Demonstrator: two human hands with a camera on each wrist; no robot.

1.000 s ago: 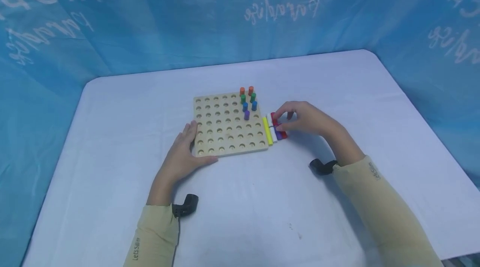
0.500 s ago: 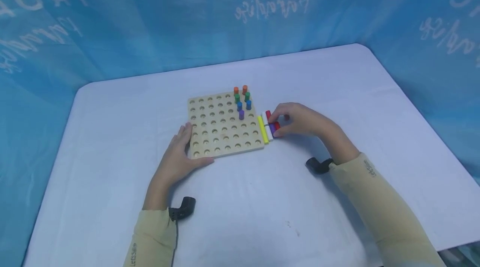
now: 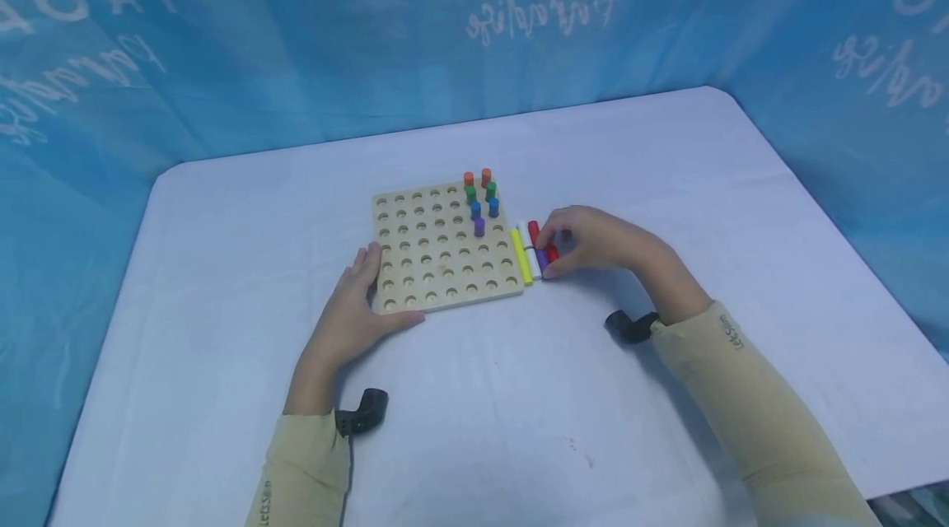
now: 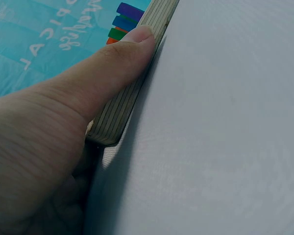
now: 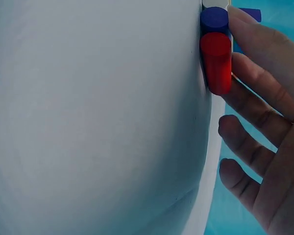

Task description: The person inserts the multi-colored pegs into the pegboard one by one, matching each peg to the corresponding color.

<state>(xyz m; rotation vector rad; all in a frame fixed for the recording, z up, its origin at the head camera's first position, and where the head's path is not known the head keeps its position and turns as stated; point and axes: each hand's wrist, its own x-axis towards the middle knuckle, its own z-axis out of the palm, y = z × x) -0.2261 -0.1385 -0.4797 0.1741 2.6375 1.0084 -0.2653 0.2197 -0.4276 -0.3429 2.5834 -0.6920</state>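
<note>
A wooden pegboard (image 3: 437, 251) with rows of round holes lies on the white table. Pairs of orange, green and blue pegs plus one purple peg (image 3: 479, 227) stand upright at its far right corner. My left hand (image 3: 348, 317) rests against the board's near left corner, fingers along the left edge and straight thumb on the front edge. Beside the board's right edge, my right hand (image 3: 593, 239) pinches a lying purple peg (image 3: 543, 258) between thumb and index finger. Against that peg lies a red peg (image 5: 218, 63); the other fingers stay apart from it.
Between the board and my right hand lie a yellow rod (image 3: 522, 257), white pegs (image 3: 525, 234) and another red peg (image 3: 535, 231). A blue curtain (image 3: 296, 41) hangs behind the table (image 3: 474, 420). Both wrists wear black camera mounts.
My right hand's thumb and index finger have shifted slightly and settled on the lying purple peg. The left hand stays at the board's corner. The head view has turned slightly.
</note>
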